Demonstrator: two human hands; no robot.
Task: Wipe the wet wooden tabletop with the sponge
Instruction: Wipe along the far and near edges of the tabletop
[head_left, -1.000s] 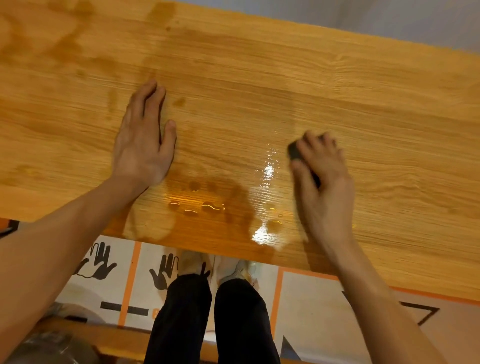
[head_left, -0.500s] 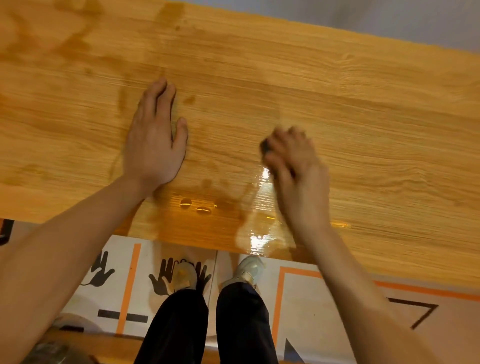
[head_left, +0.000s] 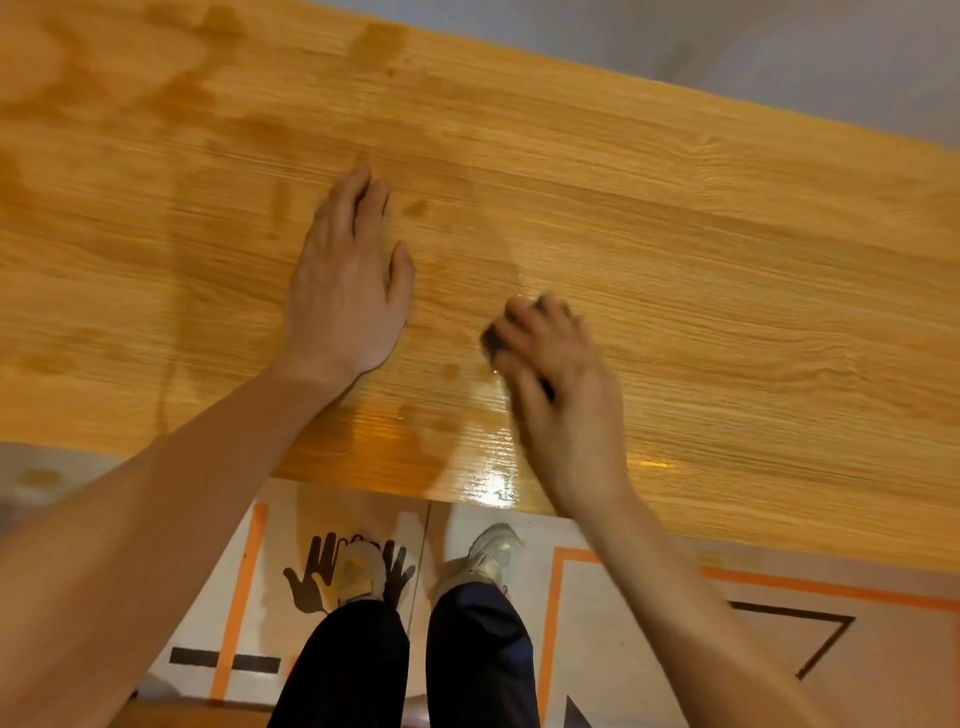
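Since a second ago the right hand (head_left: 558, 384) has swept the sponge (head_left: 491, 340) leftward across the tabletop (head_left: 727, 260), from well right of the left hand (head_left: 345, 291) to near it, and the beaded droplets that sat below the left hand are mostly gone, leaving a thin glossy film; judging by this, the stroke is lifting water but the near edge still needs passes. The right hand's fingers curl over the dark sponge, gripping it and pressing it to the wood; the hand is blurred with motion. The left hand lies flat, fingers straight, palm down, holding nothing. Darker damp patches spread up and left of the left hand. Below the near edge, a floor mat (head_left: 623, 649) printed with orange lines and black handprints lies under the person's shoes (head_left: 493, 551)
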